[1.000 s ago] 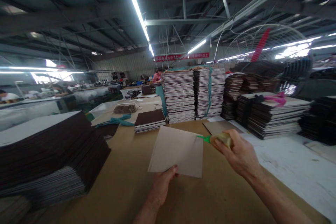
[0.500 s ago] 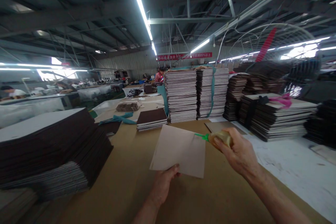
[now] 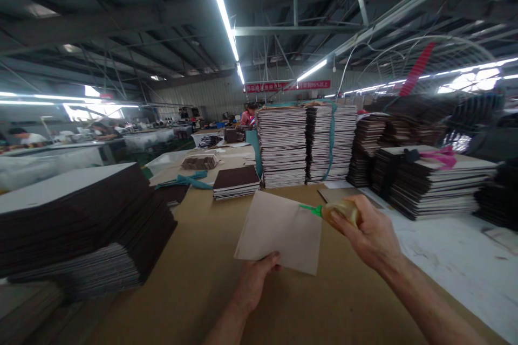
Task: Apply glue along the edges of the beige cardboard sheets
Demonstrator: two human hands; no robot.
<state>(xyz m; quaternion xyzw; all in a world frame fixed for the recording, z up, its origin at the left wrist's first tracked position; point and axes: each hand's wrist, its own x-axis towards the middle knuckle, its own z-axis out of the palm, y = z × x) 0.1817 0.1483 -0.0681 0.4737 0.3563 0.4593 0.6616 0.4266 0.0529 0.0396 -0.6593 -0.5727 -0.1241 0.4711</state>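
Observation:
My left hand (image 3: 259, 280) grips the near edge of a pale beige square panel (image 3: 281, 232), thumb on top, and holds it tilted above the brown work surface (image 3: 194, 259). In my right hand (image 3: 370, 232) is a yellowish squeeze bottle (image 3: 340, 212), lying nearly level. Its green nozzle (image 3: 311, 209) points left, with the tip at the panel's upper right part. Whether the tip touches the panel is too small to tell. Past the panel lies a short stack of dark brown boards (image 3: 236, 180).
A big dark stack (image 3: 81, 221) stands at the left. Tall bound stacks (image 3: 282, 145) rise behind the panel, and a stack with a pink tie (image 3: 437, 178) sits at the right. Beyond are a fan (image 3: 424, 64) and a person in red (image 3: 247, 116).
The view has shifted slightly, so the surroundings appear a little further right. The panel has turned slightly in my left hand; my right hand still holds the bottle at its upper right part.

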